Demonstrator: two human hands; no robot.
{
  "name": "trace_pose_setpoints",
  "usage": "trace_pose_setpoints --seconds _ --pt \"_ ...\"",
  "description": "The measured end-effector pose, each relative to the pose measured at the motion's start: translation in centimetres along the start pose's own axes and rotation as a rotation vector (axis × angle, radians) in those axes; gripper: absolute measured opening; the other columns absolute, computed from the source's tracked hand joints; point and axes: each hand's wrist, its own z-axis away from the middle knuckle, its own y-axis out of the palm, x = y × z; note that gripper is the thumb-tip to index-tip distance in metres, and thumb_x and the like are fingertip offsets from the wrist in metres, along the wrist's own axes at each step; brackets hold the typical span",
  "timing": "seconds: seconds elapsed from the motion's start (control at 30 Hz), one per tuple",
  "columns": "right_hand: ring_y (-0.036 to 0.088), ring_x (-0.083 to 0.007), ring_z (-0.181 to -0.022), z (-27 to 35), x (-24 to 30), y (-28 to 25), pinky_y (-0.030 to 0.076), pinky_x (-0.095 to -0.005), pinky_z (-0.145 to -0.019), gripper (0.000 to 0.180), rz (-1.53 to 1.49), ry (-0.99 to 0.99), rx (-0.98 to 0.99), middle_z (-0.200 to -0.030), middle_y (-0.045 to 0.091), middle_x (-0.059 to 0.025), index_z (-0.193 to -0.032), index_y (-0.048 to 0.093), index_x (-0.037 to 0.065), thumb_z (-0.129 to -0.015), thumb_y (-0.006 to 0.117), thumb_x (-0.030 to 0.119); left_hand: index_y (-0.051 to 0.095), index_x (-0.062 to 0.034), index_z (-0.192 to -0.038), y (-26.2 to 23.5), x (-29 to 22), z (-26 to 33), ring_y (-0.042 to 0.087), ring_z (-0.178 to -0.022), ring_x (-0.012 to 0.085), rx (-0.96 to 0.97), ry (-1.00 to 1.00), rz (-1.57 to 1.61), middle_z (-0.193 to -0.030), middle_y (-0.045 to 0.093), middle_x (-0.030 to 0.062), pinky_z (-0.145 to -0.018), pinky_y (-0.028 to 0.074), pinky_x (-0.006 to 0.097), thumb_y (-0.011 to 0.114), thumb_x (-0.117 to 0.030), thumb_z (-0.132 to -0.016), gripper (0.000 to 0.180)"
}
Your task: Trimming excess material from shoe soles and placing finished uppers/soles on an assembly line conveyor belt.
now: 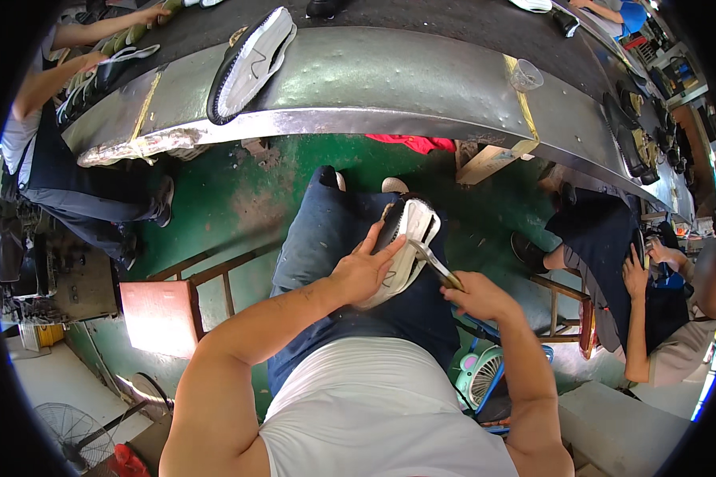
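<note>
A shoe upper on a last [410, 230] rests sole-up across my lap, its pale underside facing me and its dark side edged with stitching or pleats. My left hand [362, 270] grips it from the left, with fingers laid over the edge and the pale sole. In my right hand [481, 296] is a metal hand tool [432, 258] with a curved head. The fist is closed round its handle, and the head meets the right part of the sole near my left fingertips. Whether the tool is pincers or a hammer is unclear.
Ahead runs a metal-edged bench [366, 71] bearing another sole-up shoe [254, 67] and a clear cup [526, 75]. Co-workers sit or stand on both sides. A pink-topped stool [161, 316] is at my left, a green fan [479, 378] near my right hip.
</note>
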Motion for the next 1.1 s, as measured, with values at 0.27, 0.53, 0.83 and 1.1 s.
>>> trace_pose_setpoints --seconds 0.27,0.53,0.83,1.1 --pt "0.064 -0.0445 -0.087 -4.2 1.6 0.9 0.051 -0.0512 -0.077 0.032 0.465 -0.393 -0.542 -0.094 0.067 -0.0233 -0.105 0.058 -0.001 -0.1 0.053 0.031 0.029 -0.0301 -0.156 -0.2 -0.6 -0.8 0.06 -0.113 0.0488 0.044 0.028 -0.053 -0.159 0.01 0.0326 -0.1 0.051 0.045 0.045 -0.026 -0.102 0.057" --pt "0.064 -0.0453 -0.084 -3.0 1.1 1.1 0.05 -0.0529 -0.075 0.032 0.468 -0.392 -0.529 -0.088 0.067 -0.0232 -0.097 0.058 0.0 -0.101 0.05 0.031 0.025 -0.0039 -0.156 2.4 1.1 2.6 0.033 -0.145 0.0379 -0.126 -0.171 0.452 -0.161 0.019 0.0268 -0.119 0.029 0.036 0.055 -0.027 -0.099 0.068" --pt "0.067 -0.0288 -0.072 -1.8 -0.6 3.4 0.052 -0.0398 -0.07 0.037 0.007 -0.251 -0.316 -0.078 0.067 -0.0154 -0.101 0.061 -0.003 -0.104 0.047 0.031 0.005 -0.0118 -0.161 -0.3 0.2 3.7 0.044 -0.139 0.0336 0.246 -0.275 0.583 -0.151 0.042 0.0247 -0.116 0.033 0.034 0.075 -0.02 -0.082 0.106" --pt "0.062 -0.0122 -0.076 -2.4 -8.2 8.9 0.05 -0.0266 -0.071 0.031 -0.631 -0.377 -0.597 -0.081 0.066 -0.0051 -0.102 0.062 -0.001 -0.105 0.048 0.027 0.038 -0.0035 -0.141 -11.1 -3.0 3.1 0.067 -0.101 0.0407 -0.166 0.091 0.119 -0.114 0.068 0.0244 -0.086 0.055 0.043 0.079 -0.014 -0.074 0.079"
